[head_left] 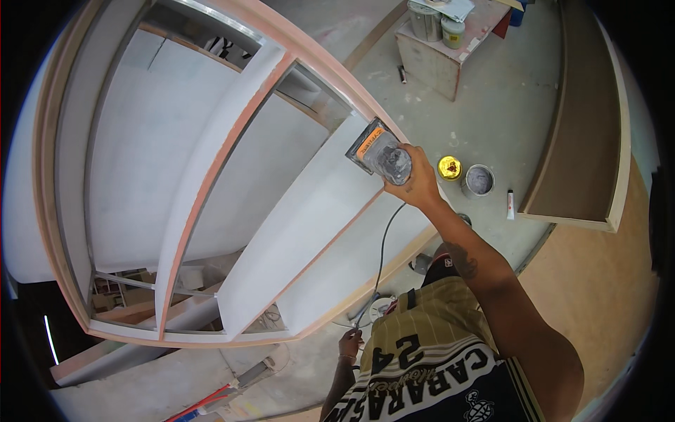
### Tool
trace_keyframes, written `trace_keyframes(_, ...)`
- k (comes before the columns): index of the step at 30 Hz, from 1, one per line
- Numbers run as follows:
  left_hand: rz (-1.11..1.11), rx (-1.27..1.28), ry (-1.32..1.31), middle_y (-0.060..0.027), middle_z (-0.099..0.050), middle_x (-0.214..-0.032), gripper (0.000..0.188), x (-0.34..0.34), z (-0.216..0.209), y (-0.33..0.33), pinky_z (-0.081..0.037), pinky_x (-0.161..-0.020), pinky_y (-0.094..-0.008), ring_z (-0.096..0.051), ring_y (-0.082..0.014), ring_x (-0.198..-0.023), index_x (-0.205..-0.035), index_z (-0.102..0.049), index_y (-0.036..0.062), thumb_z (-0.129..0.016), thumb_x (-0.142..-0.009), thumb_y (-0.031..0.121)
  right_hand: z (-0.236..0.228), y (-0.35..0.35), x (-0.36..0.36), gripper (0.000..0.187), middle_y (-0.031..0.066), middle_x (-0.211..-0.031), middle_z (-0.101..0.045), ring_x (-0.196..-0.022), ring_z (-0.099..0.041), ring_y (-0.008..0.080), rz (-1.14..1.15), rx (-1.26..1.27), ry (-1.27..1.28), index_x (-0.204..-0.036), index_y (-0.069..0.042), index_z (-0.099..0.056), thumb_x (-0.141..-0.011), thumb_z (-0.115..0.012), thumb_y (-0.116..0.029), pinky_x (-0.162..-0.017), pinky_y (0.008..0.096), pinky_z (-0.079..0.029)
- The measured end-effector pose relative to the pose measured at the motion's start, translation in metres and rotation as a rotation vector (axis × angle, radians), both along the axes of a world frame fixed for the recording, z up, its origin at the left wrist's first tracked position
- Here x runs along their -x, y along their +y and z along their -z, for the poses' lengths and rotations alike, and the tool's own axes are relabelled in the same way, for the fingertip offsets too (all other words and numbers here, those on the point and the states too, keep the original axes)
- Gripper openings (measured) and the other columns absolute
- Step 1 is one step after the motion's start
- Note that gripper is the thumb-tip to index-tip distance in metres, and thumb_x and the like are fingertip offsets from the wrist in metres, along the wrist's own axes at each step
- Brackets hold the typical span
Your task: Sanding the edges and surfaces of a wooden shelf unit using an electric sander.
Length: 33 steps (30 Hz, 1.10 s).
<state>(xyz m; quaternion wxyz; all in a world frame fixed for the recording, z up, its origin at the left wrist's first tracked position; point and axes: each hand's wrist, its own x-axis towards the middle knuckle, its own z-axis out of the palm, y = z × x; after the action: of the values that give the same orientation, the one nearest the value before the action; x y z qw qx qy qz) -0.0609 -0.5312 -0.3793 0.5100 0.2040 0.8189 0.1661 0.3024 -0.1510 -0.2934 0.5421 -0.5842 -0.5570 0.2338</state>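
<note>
Sander [385, 156] in right hand [416, 180]; cord [382, 257] in left hand [349, 344].

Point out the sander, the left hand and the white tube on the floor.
Sander [383, 152]: head view, on its grey body.
Left hand [349, 343]: head view, middle of the hand.
White tube [510, 205]: head view, middle of its side.

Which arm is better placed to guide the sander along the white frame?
Probably the right: your right grip is wrapped around the sander, with that arm stretched over the white frame. Your left grip is lower down, apparently holding the cord.
</note>
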Motion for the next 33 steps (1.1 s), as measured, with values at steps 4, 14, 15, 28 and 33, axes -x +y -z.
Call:
trace_keyframes(4,0.022,0.019,0.017,-0.0098,-0.067,-0.078,0.038,-0.004,0.001,0.001,-0.052,-0.060,-0.0281,-0.064,-0.0158,-0.064,-0.115,-0.064,-0.0018,-0.071,-0.087,0.022,0.002,0.004,0.001,0.074,0.0167,-0.103,-0.056,-0.097,-0.062,0.0381,-0.023,-0.064,0.036,-0.127,-0.009,-0.048,-0.062,-0.082,-0.019,-0.081,0.0422,-0.053)
trace_keyframes(14,0.041,-0.006,0.035,-0.0089,-0.067,-0.079,0.038,-0.013,0.004,0.005,-0.051,-0.061,-0.0279,-0.064,-0.0152,-0.066,-0.116,-0.065,-0.0013,-0.071,-0.087,0.022,-0.117,0.057,0.019,0.075,0.0171,-0.109,-0.057,-0.097,-0.061,0.0368,-0.027,-0.197,0.016,-0.127,-0.009,-0.048,-0.062,-0.082,-0.022,-0.080,0.0423,-0.052)
trace_keyframes(15,0.072,-0.020,0.051,-0.0089,-0.068,-0.079,0.037,-0.016,0.004,0.008,-0.051,-0.061,-0.0278,-0.064,-0.0150,-0.066,-0.116,-0.065,-0.0012,-0.071,-0.087,0.022,-0.123,0.058,0.020,0.074,0.0164,-0.112,-0.058,-0.100,-0.061,0.0346,-0.029,-0.168,0.022,-0.127,-0.008,-0.049,-0.063,-0.082,-0.022,-0.082,0.0401,-0.052)
trace_keyframes(28,0.008,-0.034,0.002,-0.0088,-0.067,-0.079,0.037,-0.013,0.008,0.003,-0.053,-0.061,-0.0280,-0.064,-0.0153,-0.066,-0.115,-0.065,-0.0023,-0.071,-0.087,0.021,-0.105,0.048,0.017,0.075,0.0172,-0.108,-0.057,-0.094,-0.062,0.0387,-0.015,-0.162,0.011,-0.127,-0.010,-0.048,-0.062,-0.081,-0.022,-0.080,0.0429,-0.053)
trace_keyframes(33,-0.024,-0.032,0.007,-0.0091,-0.067,-0.078,0.036,-0.019,0.007,0.004,-0.053,-0.061,-0.0283,-0.064,-0.0151,-0.066,-0.114,-0.065,-0.0024,-0.071,-0.087,0.021,-0.123,0.059,0.019,0.071,0.0180,-0.109,-0.057,-0.094,-0.063,0.0386,0.004,-0.254,0.021,-0.124,-0.009,-0.049,-0.062,-0.080,-0.022,-0.081,0.0435,-0.053)
